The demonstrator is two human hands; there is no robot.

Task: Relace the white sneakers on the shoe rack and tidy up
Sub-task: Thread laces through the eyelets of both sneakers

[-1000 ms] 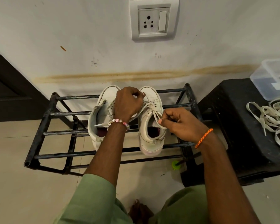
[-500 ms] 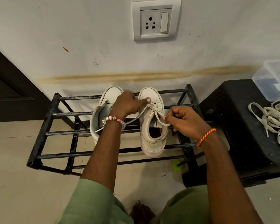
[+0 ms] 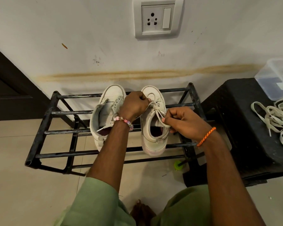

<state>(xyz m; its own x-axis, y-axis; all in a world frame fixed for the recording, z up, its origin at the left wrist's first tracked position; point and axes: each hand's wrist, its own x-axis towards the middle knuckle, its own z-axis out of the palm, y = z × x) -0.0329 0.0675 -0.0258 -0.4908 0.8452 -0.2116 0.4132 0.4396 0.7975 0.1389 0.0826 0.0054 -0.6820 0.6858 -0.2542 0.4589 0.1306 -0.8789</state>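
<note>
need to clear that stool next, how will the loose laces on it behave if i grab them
The laces lie in a limp tangle, so probably floppy and light. Loops overlap, so grabbing one likely drags others. They look flat, unlikely to roll off the stool.

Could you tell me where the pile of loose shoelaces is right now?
In the head view, the loose shoelaces lie at the far right on the black stool, just in front of the clear plastic box.

Left hand point(image 3: 135, 106) at frame centre, fingers curled, knuckles up, pinching lace point(image 3: 155, 106); beaded bracelet at wrist. Left forearm runs down to lower centre, green sleeve at elbow. Right hand point(image 3: 185, 122) just right of centre, fingers curled, thumb and forefinger pinching lace; orange cord at wrist. Right forearm exits lower right.
</note>
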